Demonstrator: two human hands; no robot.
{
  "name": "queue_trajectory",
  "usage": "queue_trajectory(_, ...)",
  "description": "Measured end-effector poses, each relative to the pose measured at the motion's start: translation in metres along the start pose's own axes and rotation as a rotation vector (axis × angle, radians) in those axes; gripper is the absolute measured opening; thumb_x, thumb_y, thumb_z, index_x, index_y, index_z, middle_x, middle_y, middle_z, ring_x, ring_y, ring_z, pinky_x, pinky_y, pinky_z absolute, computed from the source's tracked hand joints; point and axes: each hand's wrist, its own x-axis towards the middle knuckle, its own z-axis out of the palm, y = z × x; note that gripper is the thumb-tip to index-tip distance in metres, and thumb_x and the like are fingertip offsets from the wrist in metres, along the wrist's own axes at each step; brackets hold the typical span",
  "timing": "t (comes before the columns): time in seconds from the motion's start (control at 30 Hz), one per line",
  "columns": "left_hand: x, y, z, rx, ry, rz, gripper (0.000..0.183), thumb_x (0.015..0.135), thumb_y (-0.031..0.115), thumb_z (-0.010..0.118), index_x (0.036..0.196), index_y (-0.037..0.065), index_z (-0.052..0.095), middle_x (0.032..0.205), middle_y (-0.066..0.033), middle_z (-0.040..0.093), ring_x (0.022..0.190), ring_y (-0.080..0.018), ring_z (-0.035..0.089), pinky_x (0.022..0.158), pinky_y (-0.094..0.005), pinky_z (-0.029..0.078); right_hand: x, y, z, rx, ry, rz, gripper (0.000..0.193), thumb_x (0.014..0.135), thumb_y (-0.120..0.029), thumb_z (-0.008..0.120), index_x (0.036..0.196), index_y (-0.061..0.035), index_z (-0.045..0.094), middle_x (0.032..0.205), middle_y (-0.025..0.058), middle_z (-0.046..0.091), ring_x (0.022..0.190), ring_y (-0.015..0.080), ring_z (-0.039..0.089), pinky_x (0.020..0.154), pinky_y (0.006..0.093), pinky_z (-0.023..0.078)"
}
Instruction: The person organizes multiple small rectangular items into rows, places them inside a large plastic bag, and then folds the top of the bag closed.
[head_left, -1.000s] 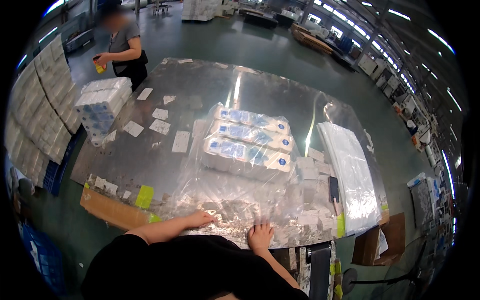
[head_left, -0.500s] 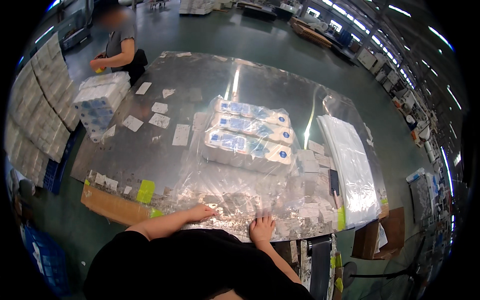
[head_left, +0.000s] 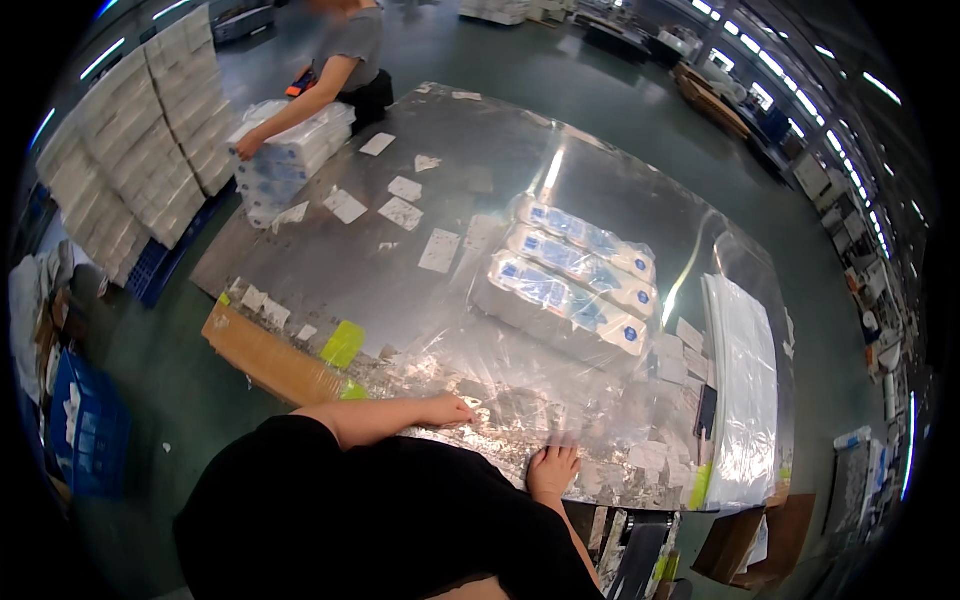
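Note:
A clear plastic bag (head_left: 560,365) lies on the metal-topped table, with three rows of wrapped white rolls (head_left: 570,290) with blue print inside it. Its loose, crumpled end spreads toward me. My left hand (head_left: 447,409) rests at the near side of the table beside that loose end, fingers curled together; whatever they may pinch is too small to make out. To its right, my right hand (head_left: 555,467) lies on the near table edge with its fingers apart, touching the surface and holding nothing.
A stack of flat clear bags (head_left: 742,390) lies along the table's right side, beside a dark phone (head_left: 706,410). At the far left a co-worker (head_left: 350,60) touches a bagged pack of rolls (head_left: 285,160). Tall stacked packs (head_left: 130,140) stand on a blue pallet. An open carton (head_left: 755,545) sits lower right.
My view has turned left, so the table appears shifted right and tilted. The co-worker has reached an arm down onto the bagged pack. My hands stay near the table edge; my left fingers look more curled.

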Motion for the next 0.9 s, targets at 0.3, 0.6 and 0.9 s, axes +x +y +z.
queue_trajectory(0.3,0.001,-0.003,0.001,-0.110,-0.003,-0.035,0.019,0.085,0.020,0.055,0.092,0.008,0.068,0.057,0.0017,0.053,0.047,-0.0060,0.043,0.043,-0.0225,0.034,0.001,0.003,0.005,-0.020,-0.002,-0.019,0.049,0.080,-0.024,0.049,0.127,-0.0128,0.044,0.134,0.0142,0.038,0.127,0.0322,0.029,0.099,0.0536,0.022)
queue_trajectory(0.6,0.003,-0.006,0.001,-0.114,0.005,-0.009,0.018,0.085,0.018,0.055,0.091,0.007,0.068,0.057,0.0017,0.052,0.047,-0.0058,0.043,0.043,-0.0224,0.033,0.002,0.002,0.006,-0.033,0.030,-0.022,0.045,0.082,-0.024,0.046,0.125,-0.0115,0.047,0.132,0.0144,0.041,0.126,0.0314,0.031,0.099,0.0540,0.024)
queue_trajectory(0.9,-0.003,0.003,-0.001,-0.087,0.003,-0.016,0.019,0.085,0.020,0.055,0.091,0.008,0.068,0.058,0.0019,0.053,0.049,-0.0061,0.043,0.045,-0.0224,0.034,0.001,0.000,0.001,-0.020,0.004,-0.024,0.049,0.080,-0.024,0.049,0.126,-0.0113,0.045,0.134,0.0147,0.038,0.126,0.0313,0.031,0.099,0.0518,0.023)
